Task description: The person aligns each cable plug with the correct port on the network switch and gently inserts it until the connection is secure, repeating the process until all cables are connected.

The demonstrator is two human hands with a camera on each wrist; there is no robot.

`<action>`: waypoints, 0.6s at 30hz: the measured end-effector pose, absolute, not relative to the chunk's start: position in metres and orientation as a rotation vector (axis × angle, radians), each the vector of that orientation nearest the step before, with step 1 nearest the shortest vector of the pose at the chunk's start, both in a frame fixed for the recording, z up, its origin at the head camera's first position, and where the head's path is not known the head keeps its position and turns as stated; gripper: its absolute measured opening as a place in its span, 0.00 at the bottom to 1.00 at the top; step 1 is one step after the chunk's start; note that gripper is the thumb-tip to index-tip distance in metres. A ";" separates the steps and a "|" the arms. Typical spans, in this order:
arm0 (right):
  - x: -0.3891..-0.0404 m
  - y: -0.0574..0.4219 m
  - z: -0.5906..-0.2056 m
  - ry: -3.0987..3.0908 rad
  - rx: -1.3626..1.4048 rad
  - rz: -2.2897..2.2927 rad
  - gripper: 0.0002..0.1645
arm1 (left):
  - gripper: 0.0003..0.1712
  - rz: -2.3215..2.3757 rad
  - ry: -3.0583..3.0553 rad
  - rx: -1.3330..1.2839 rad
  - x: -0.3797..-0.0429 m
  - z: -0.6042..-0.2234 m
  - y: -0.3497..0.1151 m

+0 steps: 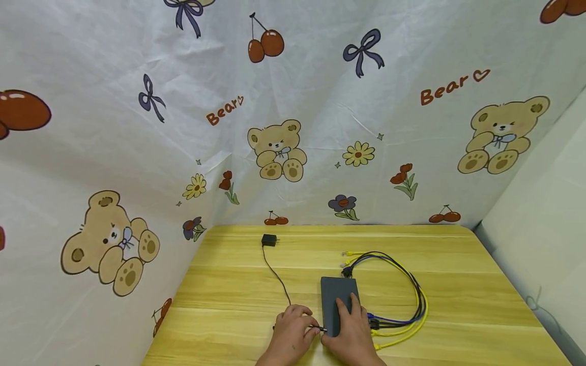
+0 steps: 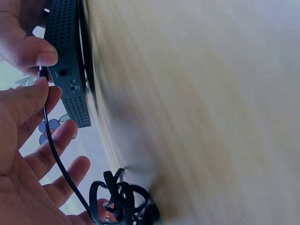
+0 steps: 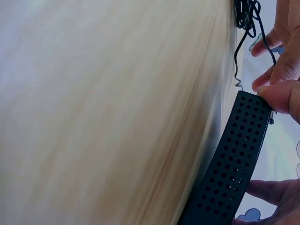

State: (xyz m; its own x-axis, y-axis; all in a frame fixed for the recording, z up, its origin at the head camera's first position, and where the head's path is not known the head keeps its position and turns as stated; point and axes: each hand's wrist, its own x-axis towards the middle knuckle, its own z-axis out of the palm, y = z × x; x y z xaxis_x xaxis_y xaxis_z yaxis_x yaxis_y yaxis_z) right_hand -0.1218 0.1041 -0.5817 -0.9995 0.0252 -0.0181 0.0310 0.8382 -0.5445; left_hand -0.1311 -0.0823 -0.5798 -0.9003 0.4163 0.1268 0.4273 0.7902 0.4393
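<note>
A dark network switch [image 1: 331, 305] with perforated sides lies in front of me. My right hand [image 1: 350, 330] holds it near its front end, fingers along the top and thumb at the near corner. To the left, my left hand [image 1: 293, 328] pinches the black barrel plug [image 2: 43, 74] of a power cord between thumb and finger. The plug is beside the switch, outside the round power socket [image 2: 63, 73] in its side wall. From the plug, the cord [image 2: 61, 164] runs to a tied coil [image 2: 124, 201] below the left hand.
A black power adapter [image 1: 269, 240] lies at the back left of the wooden table [image 1: 220, 284], its thin cord running toward my left hand. Yellow, blue and black network cables [image 1: 418, 297] curve in a loop on the right; several plugs lie close to the switch.
</note>
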 end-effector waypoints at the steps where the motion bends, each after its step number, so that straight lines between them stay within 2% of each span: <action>1: -0.122 0.104 -0.582 3.000 0.047 -0.893 0.58 | 0.03 -0.730 -2.949 -0.694 -0.131 -0.580 -0.082; 18: -0.124 0.105 -0.586 2.982 0.077 -0.894 0.56 | 0.08 -0.702 -3.010 -0.653 -0.128 -0.578 -0.083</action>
